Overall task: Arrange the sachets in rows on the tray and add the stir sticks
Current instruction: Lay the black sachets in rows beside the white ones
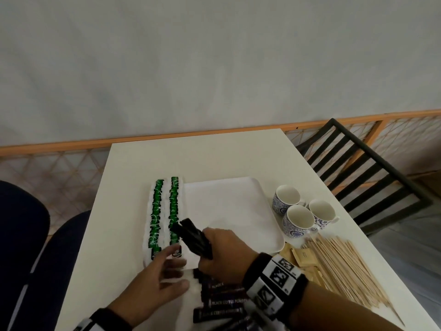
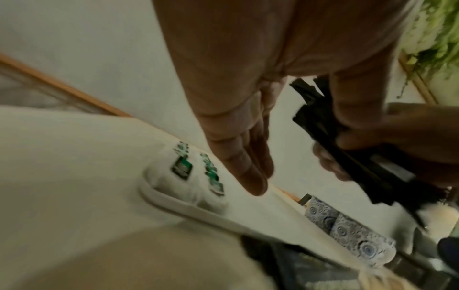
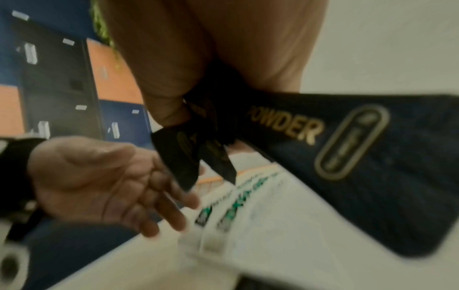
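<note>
A white tray [image 1: 233, 206] lies mid-table with two rows of green-and-white sachets [image 1: 164, 211] along its left side. My right hand [image 1: 219, 249] grips a bunch of black coffee sachets [image 1: 193, 237] above the tray's near left part; the same black sachets [image 3: 347, 157] fill the right wrist view. My left hand [image 1: 175, 268] hovers with straight, spread fingers [image 2: 246, 166] over the tray's near left corner, beside the green sachets [image 2: 211, 174], holding nothing. More black sachets [image 1: 224, 302] lie piled on the table under my right wrist. Wooden stir sticks [image 1: 346, 271] lie at the right.
Three blue-patterned cups [image 1: 300, 211] stand right of the tray. Brown sachets [image 1: 301, 256] lie between the tray and the sticks. A black chair [image 1: 367, 173] stands off the table's right edge, blue seats [image 1: 23, 235] off its left. The tray's right half is bare.
</note>
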Demonstrator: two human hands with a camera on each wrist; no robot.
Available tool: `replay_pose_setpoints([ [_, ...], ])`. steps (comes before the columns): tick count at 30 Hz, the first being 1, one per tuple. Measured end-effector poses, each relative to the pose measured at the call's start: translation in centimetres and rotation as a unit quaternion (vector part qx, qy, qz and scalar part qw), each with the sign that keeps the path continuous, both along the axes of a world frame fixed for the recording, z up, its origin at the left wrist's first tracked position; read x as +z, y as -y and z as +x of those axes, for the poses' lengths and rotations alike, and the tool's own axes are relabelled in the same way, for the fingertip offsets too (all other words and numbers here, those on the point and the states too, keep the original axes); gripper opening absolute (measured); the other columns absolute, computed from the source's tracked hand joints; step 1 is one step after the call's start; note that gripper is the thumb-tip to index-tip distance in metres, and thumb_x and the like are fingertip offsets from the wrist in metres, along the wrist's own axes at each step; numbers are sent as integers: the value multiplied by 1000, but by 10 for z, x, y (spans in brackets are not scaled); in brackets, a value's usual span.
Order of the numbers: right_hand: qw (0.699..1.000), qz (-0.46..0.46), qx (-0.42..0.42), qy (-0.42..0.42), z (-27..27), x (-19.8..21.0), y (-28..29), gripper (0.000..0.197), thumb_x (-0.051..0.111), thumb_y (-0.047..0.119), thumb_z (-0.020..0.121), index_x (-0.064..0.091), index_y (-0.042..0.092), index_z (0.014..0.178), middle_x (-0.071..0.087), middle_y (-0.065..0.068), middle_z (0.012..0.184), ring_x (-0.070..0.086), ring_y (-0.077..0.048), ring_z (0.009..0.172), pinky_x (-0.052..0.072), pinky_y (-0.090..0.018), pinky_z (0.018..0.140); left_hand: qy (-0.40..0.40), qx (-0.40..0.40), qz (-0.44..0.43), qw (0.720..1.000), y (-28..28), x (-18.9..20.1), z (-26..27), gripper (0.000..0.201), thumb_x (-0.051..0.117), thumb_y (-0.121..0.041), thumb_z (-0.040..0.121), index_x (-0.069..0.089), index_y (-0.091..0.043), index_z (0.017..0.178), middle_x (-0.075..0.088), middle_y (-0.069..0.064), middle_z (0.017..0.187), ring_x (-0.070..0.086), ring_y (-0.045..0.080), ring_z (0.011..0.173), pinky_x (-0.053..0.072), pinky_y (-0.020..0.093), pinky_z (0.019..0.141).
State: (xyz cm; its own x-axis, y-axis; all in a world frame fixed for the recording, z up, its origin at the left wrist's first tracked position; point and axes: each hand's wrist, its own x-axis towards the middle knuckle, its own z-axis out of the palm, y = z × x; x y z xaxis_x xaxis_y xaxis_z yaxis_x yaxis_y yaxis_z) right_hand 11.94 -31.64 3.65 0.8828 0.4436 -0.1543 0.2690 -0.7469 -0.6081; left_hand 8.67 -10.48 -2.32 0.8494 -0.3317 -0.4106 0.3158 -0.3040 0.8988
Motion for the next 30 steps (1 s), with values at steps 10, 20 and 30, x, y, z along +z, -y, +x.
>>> replay_pose_setpoints([
  [10, 974, 170, -98, -110, 65, -1, -28, 19, 58, 31, 92, 51, 14, 88, 58, -1, 86, 55, -16, 74, 44, -28, 66, -135, 94, -351, 922, 64, 23, 67, 118, 97, -40, 31, 40, -14, 132, 62, 17, 126, 64, 34, 111, 57, 48, 78],
  [20, 992, 56, -84, -74, 114, -41, -11, 46, 19, 69, 91, 40, 29, 98, 43, -2, 109, 37, -23, 107, 35, -46, 100, -54, 59, -275, 958, 70, 21, 114, 101, 88, -55, 47, 36, -39, 132, 66, 3, 123, 68, 29, 88, 55, 39, 68],
  [30, 822, 466, -184, -270, 139, -25, 4, 65, 82, 25, 75, 41, 29, 125, 56, -9, 119, 64, -24, 98, 54, -44, 92, -143, 60, -291, 944, 80, 26, 119, 78, 94, -24, 43, 53, 0, 105, 57, 13, 69, 56, 27, 53, 46, 31, 46],
])
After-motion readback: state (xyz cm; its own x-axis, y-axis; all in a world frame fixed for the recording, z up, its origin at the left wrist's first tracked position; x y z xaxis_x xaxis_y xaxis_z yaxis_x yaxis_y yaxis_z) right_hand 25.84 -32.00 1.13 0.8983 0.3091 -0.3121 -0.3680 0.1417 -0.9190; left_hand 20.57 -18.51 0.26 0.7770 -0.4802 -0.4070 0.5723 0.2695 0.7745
